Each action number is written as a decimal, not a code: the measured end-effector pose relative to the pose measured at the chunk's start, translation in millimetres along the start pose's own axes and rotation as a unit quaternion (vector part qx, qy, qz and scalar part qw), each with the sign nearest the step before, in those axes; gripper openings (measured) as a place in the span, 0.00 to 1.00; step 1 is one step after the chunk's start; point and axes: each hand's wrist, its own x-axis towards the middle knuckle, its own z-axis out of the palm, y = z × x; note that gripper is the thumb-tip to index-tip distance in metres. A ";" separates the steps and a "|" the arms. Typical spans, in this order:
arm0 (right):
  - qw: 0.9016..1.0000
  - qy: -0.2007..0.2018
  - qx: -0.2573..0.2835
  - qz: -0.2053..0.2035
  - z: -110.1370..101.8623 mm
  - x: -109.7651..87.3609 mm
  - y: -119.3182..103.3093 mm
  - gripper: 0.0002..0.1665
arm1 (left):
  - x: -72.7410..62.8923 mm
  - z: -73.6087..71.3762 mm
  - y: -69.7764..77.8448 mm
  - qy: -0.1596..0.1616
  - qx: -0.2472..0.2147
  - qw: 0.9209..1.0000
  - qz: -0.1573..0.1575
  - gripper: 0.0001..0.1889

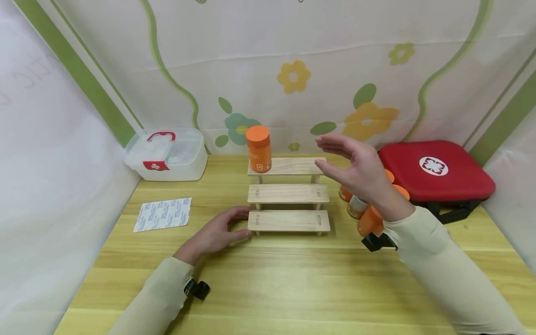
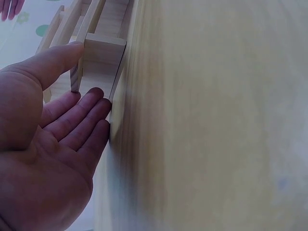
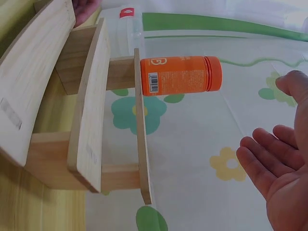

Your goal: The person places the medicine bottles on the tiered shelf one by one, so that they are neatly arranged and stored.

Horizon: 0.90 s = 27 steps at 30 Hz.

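A three-step wooden rack (image 1: 289, 221) stands on the table, with an orange bottle (image 1: 259, 151) upright at the left end of its top step. My left hand (image 1: 217, 235) is at the rack's left side by the lowest step, thumb and fingertips right at the wood in the left wrist view. My right hand (image 1: 356, 167) is raised in the air right of the top step, thumb apart from the fingers and nothing between them. In the right wrist view the orange bottle (image 3: 180, 75) stands apart from that hand.
Several bottles (image 1: 371, 219) stand right of the rack, partly behind my right forearm. A red first-aid case (image 1: 435, 170) lies behind them. At the left are a clear first-aid box (image 1: 171, 160) and a printed white sheet (image 1: 163, 214). A patterned curtain (image 1: 251, 60) hangs behind.
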 end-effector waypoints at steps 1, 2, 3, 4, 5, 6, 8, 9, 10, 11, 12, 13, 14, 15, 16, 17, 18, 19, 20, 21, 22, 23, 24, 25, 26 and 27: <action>1.000 0.003 0.001 -0.003 -1.8 -2.3 0.1 0.29 | 0.1 0.1 -0.1 0.000 -0.001 1.000 0.000 0.36; 1.000 0.007 0.000 -0.006 -3.6 -4.7 0.4 0.30 | 0.1 0.1 -0.2 0.000 -0.001 1.000 0.001 0.35; 1.000 0.010 -0.002 -0.007 -5.6 -7.1 0.7 0.31 | 0.2 0.2 -0.2 0.000 0.000 1.000 0.001 0.35; 1.000 0.013 -0.003 -0.009 -7.6 -9.5 1.0 0.31 | 0.3 0.2 -0.2 0.000 0.000 1.000 0.002 0.35; 1.000 0.015 -0.006 -0.010 -9.7 -12.1 1.7 0.32 | 0.3 0.3 -0.1 0.000 0.000 1.000 0.002 0.35; 1.000 0.016 -0.011 -0.011 -11.8 -14.7 2.3 0.33 | 0.3 0.3 0.0 -0.001 -0.001 1.000 0.002 0.35; 0.999 0.018 -0.024 -0.015 -16.4 -20.0 3.9 0.35 | 0.3 0.2 0.3 -0.001 -0.002 1.000 0.002 0.35; 0.999 0.017 -0.029 -0.016 -18.7 -22.6 4.6 0.36 | 0.2 0.2 0.4 -0.002 -0.002 1.000 0.002 0.35; 0.999 0.015 -0.034 -0.017 -21.0 -25.3 4.8 0.36 | 0.1 0.0 0.5 -0.002 -0.003 1.000 0.002 0.35; 0.999 0.013 -0.038 -0.017 -23.2 -28.0 5.5 0.37 | 0.0 -0.1 0.8 -0.003 -0.004 1.000 0.002 0.35; 0.999 0.012 -0.043 -0.017 -25.4 -30.6 5.8 0.38 | -0.1 -0.3 0.9 -0.003 -0.005 1.000 0.001 0.35; 0.999 0.010 -0.047 -0.016 -27.6 -33.4 5.3 0.38 | -0.2 -0.3 0.9 -0.003 -0.006 1.000 0.001 0.35; 0.999 0.008 -0.051 -0.014 -29.6 -36.2 5.5 0.38 | -0.3 -0.2 0.9 -0.003 -0.007 1.000 0.000 0.35; 0.998 0.006 -0.055 -0.010 -31.6 -39.2 5.2 0.39 | -0.3 -0.3 0.9 -0.003 -0.008 1.000 0.000 0.35; 0.998 0.005 -0.061 -0.007 -33.7 -42.3 4.9 0.39 | -0.4 -0.4 0.9 -0.003 -0.008 1.000 0.000 0.35; 0.998 0.004 -0.067 -0.003 -35.8 -45.4 5.1 0.39 | -0.4 -0.5 0.8 -0.003 -0.007 1.000 0.000 0.35; 0.997 0.004 -0.074 0.001 -38.0 -48.7 5.0 0.39 | -0.3 -0.5 0.7 -0.003 -0.007 1.000 0.000 0.35; 0.997 0.004 -0.079 0.006 -40.3 -52.2 4.7 0.39 | -0.2 -0.5 0.6 -0.004 -0.007 1.000 0.000 0.35; 0.996 0.005 -0.083 0.014 -42.6 -55.9 5.3 0.39 | -0.1 -0.5 0.6 -0.005 -0.007 1.000 0.001 0.35; 0.996 0.006 -0.088 0.020 -45.0 -59.5 5.4 0.39 | 0.0 -0.5 0.5 -0.005 -0.007 1.000 0.001 0.35; 0.995 0.008 -0.093 0.025 -47.3 -63.2 6.1 0.39 | 0.1 -0.4 0.5 -0.006 -0.007 1.000 0.001 0.35; 0.995 0.011 -0.096 0.030 -49.8 -66.9 7.0 0.39 | 0.2 -0.3 0.5 -0.007 -0.007 1.000 0.000 0.36; 0.994 0.014 -0.099 0.032 -52.0 -70.3 8.0 0.40 | 0.3 -0.3 0.6 -0.007 -0.007 1.000 -0.001 0.36; 0.994 0.018 -0.104 0.032 -54.2 -73.6 9.3 0.40 | 0.3 -0.3 0.7 -0.008 -0.006 1.000 -0.002 0.36; 0.993 0.022 -0.110 0.029 -56.3 -76.7 10.7 0.41 | 0.4 -0.3 0.8 -0.007 -0.006 1.000 -0.002 0.36; 0.993 0.026 -0.115 0.024 -58.3 -79.6 12.0 0.42 | 0.5 -0.3 1.0 -0.007 -0.005 1.000 -0.003 0.36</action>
